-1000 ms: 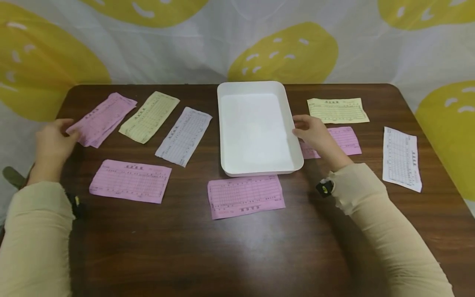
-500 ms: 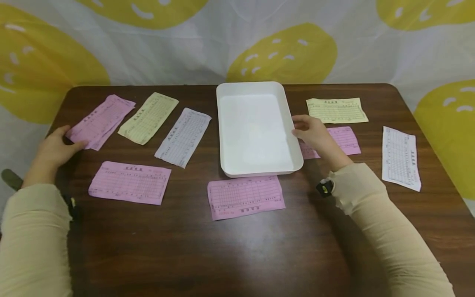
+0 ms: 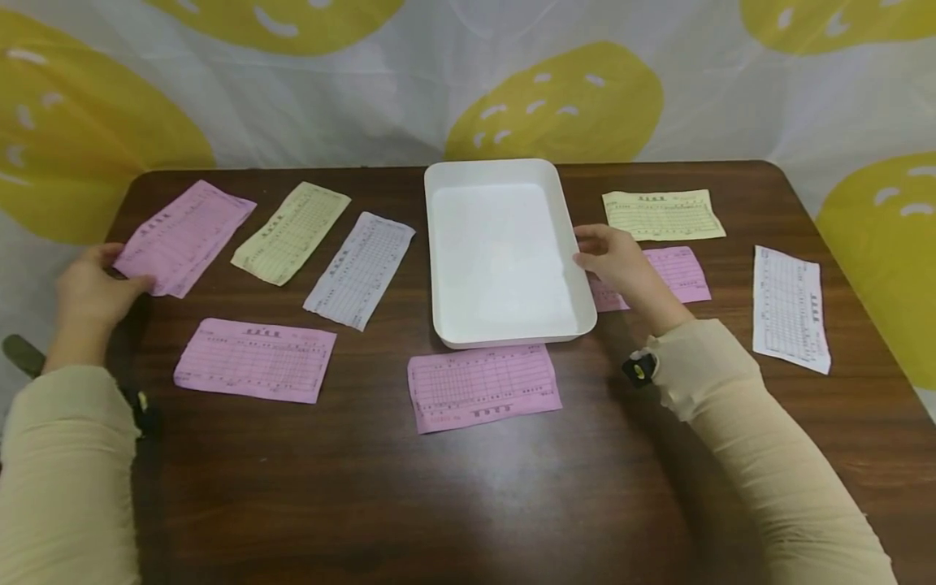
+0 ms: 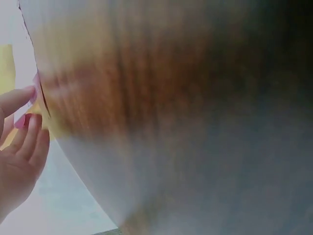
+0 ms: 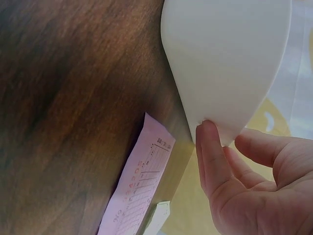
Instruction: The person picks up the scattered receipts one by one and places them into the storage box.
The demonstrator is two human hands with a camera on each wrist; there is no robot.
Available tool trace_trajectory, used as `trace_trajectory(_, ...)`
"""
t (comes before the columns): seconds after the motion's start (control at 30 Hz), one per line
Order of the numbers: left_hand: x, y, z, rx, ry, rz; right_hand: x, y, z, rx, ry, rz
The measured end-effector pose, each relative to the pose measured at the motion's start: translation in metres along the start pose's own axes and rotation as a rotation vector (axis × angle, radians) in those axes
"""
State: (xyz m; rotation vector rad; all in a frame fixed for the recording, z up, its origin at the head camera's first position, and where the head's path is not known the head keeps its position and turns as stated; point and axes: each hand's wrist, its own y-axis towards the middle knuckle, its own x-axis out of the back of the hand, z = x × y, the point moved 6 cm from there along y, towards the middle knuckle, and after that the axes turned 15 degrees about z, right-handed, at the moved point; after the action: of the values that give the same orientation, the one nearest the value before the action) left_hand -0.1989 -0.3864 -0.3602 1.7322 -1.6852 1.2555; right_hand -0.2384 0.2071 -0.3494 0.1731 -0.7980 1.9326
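At the table's far left my left hand (image 3: 95,292) pinches the near end of overlapping pink printed slips (image 3: 186,236), thumb on one side and fingers on the other. In the left wrist view that hand (image 4: 22,152) sits at the edge, with only a little pink showing by the fingertips. The white tray (image 3: 588,321) lies flat near the middle. My right hand (image 3: 617,260) touches its right side wall. In the right wrist view, the fingertips of that hand (image 5: 249,181) rest against the outer wall of the tray (image 5: 225,63), thumb near the rim.
Left of the tray lie a yellow slip (image 3: 292,231), a white slip (image 3: 360,272) and a pink slip (image 3: 256,361). Another pink slip (image 3: 483,390) lies before it. To its right are yellow (image 3: 664,215), pink (image 3: 680,272) and white slips (image 3: 791,309).
My left hand first opened wider at the pink slips, then closed on their near end. The slips have shifted a little left and away. The right hand and tray have stayed put.
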Motion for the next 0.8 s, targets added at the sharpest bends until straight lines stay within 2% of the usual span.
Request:
trace_trajectory(0.27, 0.003, 0.001, 0.001, 0.064, -0.108, -0.014, 0.002, -0.001, -0.003, -0.028, 0.058, -0.031)
trace_trajectory(0.4, 0.004, 0.002, 0.003, 0.095, -0.224, -0.013, 0.002, -0.001, -0.004, -0.033, 0.073, -0.035)
trace_trajectory(0.47, 0.004, 0.002, 0.002, 0.079, -0.376, -0.002, 0.001, 0.0, -0.005, -0.031, 0.075, -0.032)
trace_trajectory(0.63, 0.002, -0.001, -0.007, -0.035, -0.872, -0.016, 0.002, 0.0, -0.006, -0.036, 0.074, -0.034)
trace_trajectory(0.7, 0.003, -0.003, -0.012, -0.056, -0.971, -0.041, 0.002, 0.001, -0.006, -0.035, 0.072, -0.036)
trace_trajectory(0.8, 0.005, -0.006, -0.021, -0.057, -1.025, -0.081, 0.002, 0.001, -0.006, -0.03, 0.074, -0.038)
